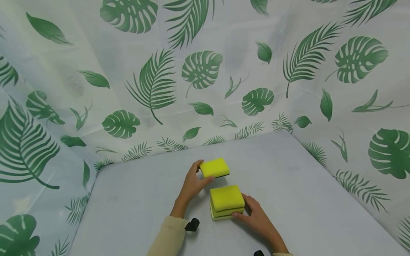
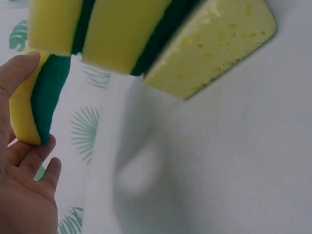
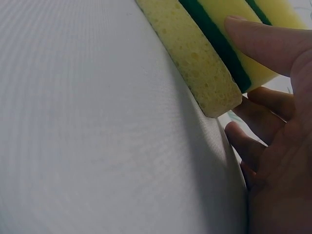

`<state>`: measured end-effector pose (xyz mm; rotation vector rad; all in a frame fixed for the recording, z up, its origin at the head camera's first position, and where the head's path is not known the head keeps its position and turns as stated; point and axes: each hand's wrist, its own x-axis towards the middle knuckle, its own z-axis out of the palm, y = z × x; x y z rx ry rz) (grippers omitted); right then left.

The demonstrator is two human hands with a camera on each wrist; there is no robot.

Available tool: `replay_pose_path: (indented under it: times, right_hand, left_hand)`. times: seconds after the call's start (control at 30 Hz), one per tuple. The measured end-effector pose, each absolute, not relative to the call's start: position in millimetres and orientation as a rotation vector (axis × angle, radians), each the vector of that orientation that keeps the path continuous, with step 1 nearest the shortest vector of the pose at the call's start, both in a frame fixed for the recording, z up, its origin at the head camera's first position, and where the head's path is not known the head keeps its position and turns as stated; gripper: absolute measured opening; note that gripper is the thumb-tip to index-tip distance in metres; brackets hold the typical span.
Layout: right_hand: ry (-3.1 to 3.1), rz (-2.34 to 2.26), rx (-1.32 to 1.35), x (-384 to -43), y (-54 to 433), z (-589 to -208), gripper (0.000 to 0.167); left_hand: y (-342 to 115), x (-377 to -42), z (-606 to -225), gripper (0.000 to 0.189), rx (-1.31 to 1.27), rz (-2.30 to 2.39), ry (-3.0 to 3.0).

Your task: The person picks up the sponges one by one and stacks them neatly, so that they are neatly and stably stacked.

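Note:
My left hand (image 1: 192, 183) pinches a yellow sponge (image 1: 214, 168) between thumb and fingers, just behind a stack of sponges. In the left wrist view, the held sponge shows a green scouring layer (image 2: 50, 95) along one face. The stack has two yellow sponges (image 1: 227, 198) with green layers on top of a paler, porous sponge (image 3: 195, 63) lying on the table. At the stack's right side, my right hand (image 1: 257, 218) grips it, thumb on the near face and fingers at the far side.
A white-covered table (image 1: 134, 202) lies under the hands. Behind it and along both sides hangs a white curtain (image 1: 230, 67) printed with green leaves. A small black device (image 1: 192, 224) sits by the left wrist.

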<state>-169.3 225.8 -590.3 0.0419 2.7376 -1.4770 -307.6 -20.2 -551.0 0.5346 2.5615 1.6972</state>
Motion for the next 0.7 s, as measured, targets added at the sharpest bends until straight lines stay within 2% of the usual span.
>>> replay_pose_path:
  times: [0.4,0.7]
  right_hand:
    - [2.740,-1.490,0.030,-168.8,225.5,-589.1,0.090]
    - [2.743,-1.535,-0.030,-168.8,225.7,-590.6,0.087]
  left_hand:
    - [-17.3,-278.4,-530.4,0.084,0.573,1.759,2.520]
    - [-16.0,-255.4,-531.7,0.083,0.641,1.765,2.516]
